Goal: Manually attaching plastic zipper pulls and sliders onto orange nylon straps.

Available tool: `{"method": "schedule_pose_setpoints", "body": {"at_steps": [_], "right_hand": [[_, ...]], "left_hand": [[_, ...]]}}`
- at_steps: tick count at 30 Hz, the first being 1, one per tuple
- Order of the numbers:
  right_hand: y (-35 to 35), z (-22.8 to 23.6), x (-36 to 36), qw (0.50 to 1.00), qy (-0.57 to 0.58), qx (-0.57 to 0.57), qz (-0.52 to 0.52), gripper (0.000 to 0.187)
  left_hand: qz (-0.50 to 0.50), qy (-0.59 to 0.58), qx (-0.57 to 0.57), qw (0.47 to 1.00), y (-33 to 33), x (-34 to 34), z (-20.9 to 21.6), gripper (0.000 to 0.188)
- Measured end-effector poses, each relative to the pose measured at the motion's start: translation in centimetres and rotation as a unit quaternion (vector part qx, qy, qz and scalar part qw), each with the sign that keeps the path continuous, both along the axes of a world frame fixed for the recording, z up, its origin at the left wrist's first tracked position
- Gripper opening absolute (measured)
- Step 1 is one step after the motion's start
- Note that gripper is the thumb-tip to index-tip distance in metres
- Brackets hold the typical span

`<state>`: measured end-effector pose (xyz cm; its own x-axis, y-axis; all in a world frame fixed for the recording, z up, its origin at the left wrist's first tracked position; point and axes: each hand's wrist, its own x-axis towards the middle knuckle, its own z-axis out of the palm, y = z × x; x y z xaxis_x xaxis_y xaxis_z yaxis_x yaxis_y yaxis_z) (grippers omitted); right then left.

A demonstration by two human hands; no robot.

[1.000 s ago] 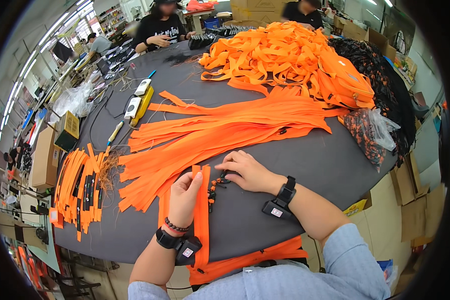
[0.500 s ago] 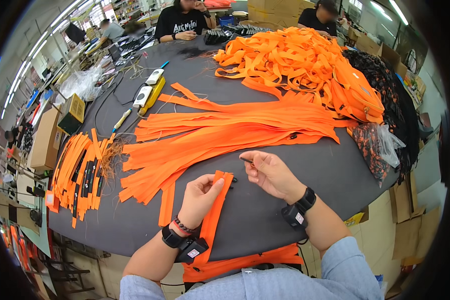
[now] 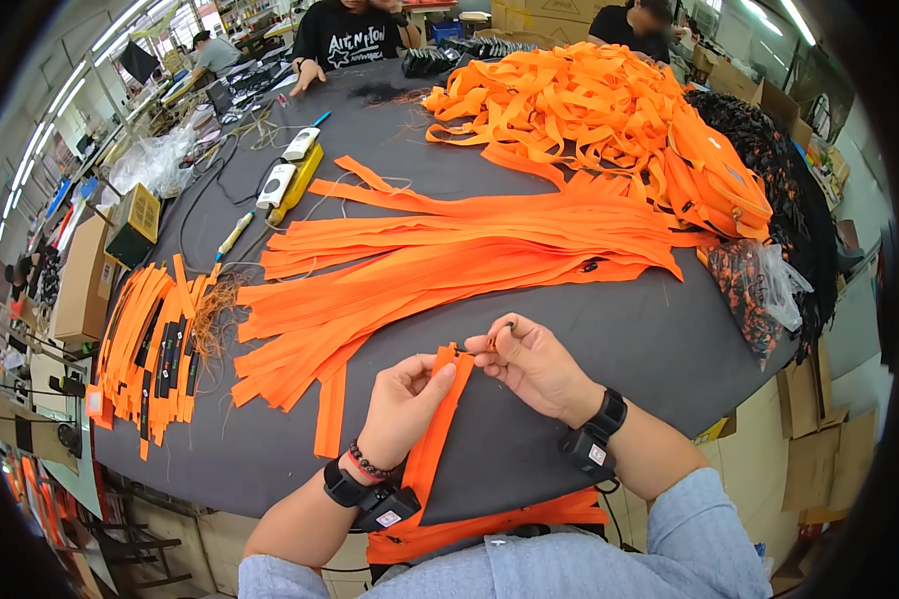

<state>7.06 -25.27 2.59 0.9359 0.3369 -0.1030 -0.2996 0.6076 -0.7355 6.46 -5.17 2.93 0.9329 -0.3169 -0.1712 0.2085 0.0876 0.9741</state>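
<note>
My left hand (image 3: 402, 407) pinches the upper end of an orange zipper tape (image 3: 430, 457) between thumb and fingers. The tape runs down past my wrist to the table's front edge. Just to its right, my right hand (image 3: 541, 371) has its thumb and fingers closed on a small dark zipper slider (image 3: 510, 325), mostly hidden by the fingers. The fingertips of that hand are close to the top of the tape; whether slider and tape touch, I cannot tell. A long bundle of orange zipper tapes (image 3: 400, 265) lies beyond both hands.
Short orange and black strips (image 3: 160, 349) lie at the left. A power strip (image 3: 295, 185) with cords sits behind them. A heap of orange strips (image 3: 579, 120) fills the far right, beside a plastic bag (image 3: 754, 290) of small pieces. Another person (image 3: 345, 35) stands at the far edge.
My right hand has come left and slightly down, up to the end of the tape. My left hand still holds the tape. The person across has lowered a hand to the table.
</note>
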Motion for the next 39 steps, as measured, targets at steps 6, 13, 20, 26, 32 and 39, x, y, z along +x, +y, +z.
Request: {"method": "schedule_pose_setpoints", "body": {"at_steps": [6, 13, 20, 26, 32, 39], "right_hand": [[-0.5, -0.3, -0.1, 0.999, -0.012, 0.044, 0.006, 0.010], [0.1, 1.1, -0.5, 1.000, -0.007, 0.004, 0.004, 0.014], [0.2, 1.3, -0.8, 0.983, -0.118, -0.138, -0.017, 0.022], [1.2, 0.8, -1.4, 0.917, -0.280, -0.260, -0.119, 0.022], [0.9, 1.9, -1.4, 0.821, -0.388, -0.395, -0.140, 0.023], [0.7, 1.4, -0.9, 0.725, -0.495, -0.447, -0.169, 0.023]], "left_hand": [[-0.002, 0.003, -0.002, 1.000, 0.0, 0.0, 0.2, 0.019], [0.002, 0.001, -0.028, 1.000, -0.2, -0.5, 0.7, 0.019], [0.027, -0.073, -0.015, 0.997, -0.7, -1.0, 1.3, 0.019], [0.050, -0.164, 0.038, 0.984, -0.6, -1.1, 0.0, 0.015], [0.061, -0.245, 0.110, 0.961, -0.5, -1.0, 0.4, 0.014], [0.052, -0.336, 0.201, 0.919, -0.5, -0.9, 0.9, 0.015]]}}
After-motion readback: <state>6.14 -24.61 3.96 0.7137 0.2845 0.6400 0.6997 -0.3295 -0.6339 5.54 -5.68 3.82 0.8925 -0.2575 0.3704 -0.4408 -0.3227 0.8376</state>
